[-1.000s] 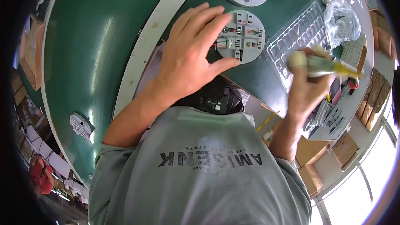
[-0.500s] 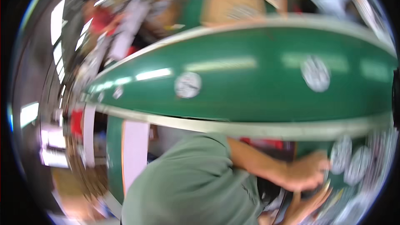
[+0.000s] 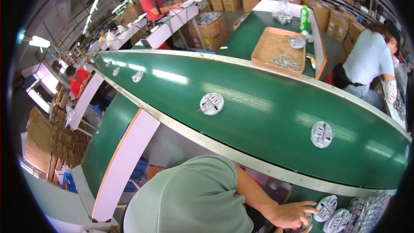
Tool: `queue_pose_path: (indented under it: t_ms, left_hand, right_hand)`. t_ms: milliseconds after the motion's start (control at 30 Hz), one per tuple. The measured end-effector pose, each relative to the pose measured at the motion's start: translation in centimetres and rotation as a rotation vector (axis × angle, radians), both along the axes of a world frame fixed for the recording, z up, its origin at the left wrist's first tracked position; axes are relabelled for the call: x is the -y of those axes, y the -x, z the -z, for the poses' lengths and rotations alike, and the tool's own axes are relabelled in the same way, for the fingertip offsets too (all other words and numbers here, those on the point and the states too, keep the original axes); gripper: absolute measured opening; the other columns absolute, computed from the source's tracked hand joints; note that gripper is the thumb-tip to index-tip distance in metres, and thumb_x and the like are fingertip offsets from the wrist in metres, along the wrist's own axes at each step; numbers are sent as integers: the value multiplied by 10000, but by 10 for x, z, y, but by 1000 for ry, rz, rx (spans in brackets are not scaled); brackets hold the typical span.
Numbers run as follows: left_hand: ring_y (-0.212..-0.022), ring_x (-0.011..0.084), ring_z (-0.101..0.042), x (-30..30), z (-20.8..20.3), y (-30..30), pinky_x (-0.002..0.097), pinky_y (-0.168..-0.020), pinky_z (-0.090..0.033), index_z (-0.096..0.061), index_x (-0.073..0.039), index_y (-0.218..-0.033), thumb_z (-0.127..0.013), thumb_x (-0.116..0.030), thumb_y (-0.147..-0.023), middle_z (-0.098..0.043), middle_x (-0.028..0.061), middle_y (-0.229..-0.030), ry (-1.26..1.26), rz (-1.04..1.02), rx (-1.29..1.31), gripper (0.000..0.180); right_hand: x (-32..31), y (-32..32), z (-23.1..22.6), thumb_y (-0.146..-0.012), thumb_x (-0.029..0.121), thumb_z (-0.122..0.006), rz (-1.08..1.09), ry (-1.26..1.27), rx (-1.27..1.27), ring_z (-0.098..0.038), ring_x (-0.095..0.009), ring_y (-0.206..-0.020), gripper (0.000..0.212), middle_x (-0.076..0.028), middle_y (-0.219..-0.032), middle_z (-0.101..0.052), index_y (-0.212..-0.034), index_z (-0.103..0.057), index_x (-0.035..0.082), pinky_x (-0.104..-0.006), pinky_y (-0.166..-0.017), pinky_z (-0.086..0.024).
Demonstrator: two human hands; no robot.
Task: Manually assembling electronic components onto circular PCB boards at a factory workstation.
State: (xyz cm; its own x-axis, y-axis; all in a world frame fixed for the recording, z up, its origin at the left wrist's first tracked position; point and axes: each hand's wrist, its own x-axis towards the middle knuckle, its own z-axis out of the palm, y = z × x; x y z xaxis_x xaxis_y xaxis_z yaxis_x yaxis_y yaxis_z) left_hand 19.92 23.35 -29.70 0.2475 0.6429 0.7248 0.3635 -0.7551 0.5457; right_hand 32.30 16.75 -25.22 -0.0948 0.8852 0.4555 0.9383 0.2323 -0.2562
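My left hand (image 3: 293,214) is low at the right, its fingers bent over a round white disc (image 3: 308,221) that is mostly hidden beneath them. Just below, fingertips of my right hand (image 3: 308,229) show at the lower edge; the rest of that hand is out of sight. Beside my left fingertips lies a white disc (image 3: 325,208) carrying dark and red wiring parts, and close to it a similar disc (image 3: 337,221). Both rest on a green work surface (image 3: 297,195). On the green conveyor belt (image 3: 258,116) are more such discs, spaced apart, including one (image 3: 322,134) nearest my hands.
A bundle of small parts in clear wrap (image 3: 368,211) stands right of the discs. Across the belt are an open cardboard tray (image 3: 269,45) with metal bits, a green bottle (image 3: 304,18) and a seated co-worker (image 3: 366,60). A pale metal rail (image 3: 189,133) edges the belt.
The view has swung, and the blur has cleared. The left hand appears lower and further left, and the right hand has mostly dropped out of the picture. Different belt and background areas show.
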Motion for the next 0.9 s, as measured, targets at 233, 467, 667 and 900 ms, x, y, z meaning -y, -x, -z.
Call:
queue_pose_path:
  t_ms: [233, 467, 667, 900]
  left_hand:
    - [-1376, 420, -565, -10, -8, 32, 648, -1178, -410, -689, -27, -829, -797, -203, -804, -713, 92, -1007, 114, 245, -151, 207]
    - [-1340, 430, -585, -2, -29, 61, 601, -1133, -459, -715, -10, -1058, -807, -207, -839, -657, 182, -1302, 160, 287, -141, 309]
    - [-1248, 434, -621, -2, -29, 56, 602, -1042, -501, -745, -29, -1054, -712, -165, -948, -659, 246, -1280, 26, 336, -122, 176]
    - [-1222, 477, -625, -14, -29, 75, 620, -1001, -517, -740, -7, -1161, -637, -128, -1000, -649, 294, -1295, -56, 459, -139, 226]
  right_hand:
    - [-6, 3, 5, -793, 416, -928, 8, 174, -145, -491, -489, -1429, 1001, -286, -1515, -551, -1556, -472, -44, -582, -1208, -391]
    - [-8, 2, 5, -779, 464, -901, -19, 96, -95, -524, -474, -1358, 1006, -274, -1452, -573, -1523, -478, -66, -573, -1167, -413]
    - [-11, 0, 22, -880, 618, -849, -28, -232, 24, -681, -424, -1012, 804, -202, -1186, -705, -1324, -639, -18, -526, -896, -566]
    - [-17, -10, 24, -819, 682, -870, -54, -225, -35, -688, -453, -1033, 887, -223, -1217, -712, -1306, -649, -25, -568, -942, -549]
